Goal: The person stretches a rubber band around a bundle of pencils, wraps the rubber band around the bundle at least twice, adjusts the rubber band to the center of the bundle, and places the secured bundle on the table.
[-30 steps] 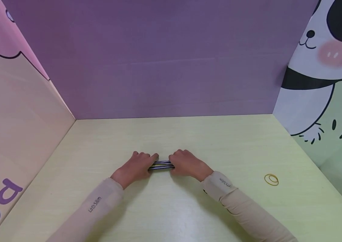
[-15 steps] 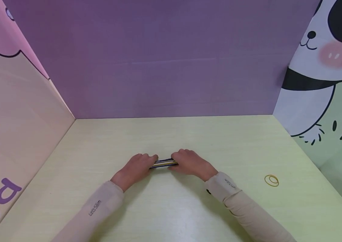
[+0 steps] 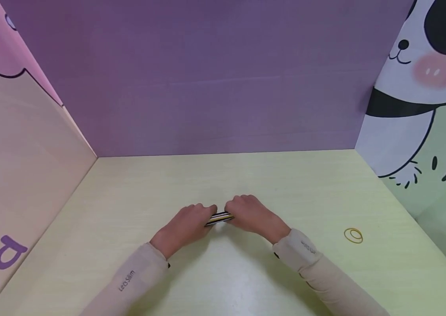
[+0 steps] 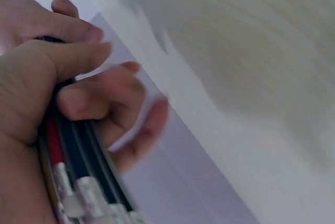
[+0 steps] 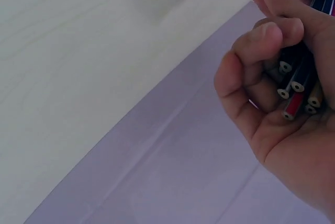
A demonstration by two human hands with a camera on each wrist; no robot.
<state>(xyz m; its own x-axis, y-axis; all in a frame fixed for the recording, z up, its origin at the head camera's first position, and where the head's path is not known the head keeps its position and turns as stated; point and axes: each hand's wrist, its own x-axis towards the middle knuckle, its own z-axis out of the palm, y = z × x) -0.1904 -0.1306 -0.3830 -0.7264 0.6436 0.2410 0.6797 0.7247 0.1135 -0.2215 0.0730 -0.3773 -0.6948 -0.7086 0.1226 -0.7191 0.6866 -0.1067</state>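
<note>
A bundle of pencils (image 3: 219, 218) spans the gap between my two hands above the middle of the table. My left hand (image 3: 191, 223) curls round one end. In the left wrist view the pencils (image 4: 86, 166), dark ones with a red and a yellowish one, show silvery ferruled eraser ends below the palm. My right hand (image 3: 252, 215) grips the other part of the bundle. Flat, unsharpened ends of the pencils (image 5: 298, 85) peek out of its curled fingers (image 5: 256, 46) in the right wrist view. Most of the bundle's length is hidden inside the hands.
Two yellow rubber bands (image 3: 353, 235) lie overlapping on the pale table (image 3: 286, 175) to the right. A purple panel (image 3: 223, 87) closes off the back, with a printed pinkish panel (image 3: 29, 145) at left and a green panda panel (image 3: 444, 210) at right.
The bundle has tilted, its right end higher, and less of it shows between the hands. My left hand has shifted right, nearer the right hand. The rubber bands stay put.
</note>
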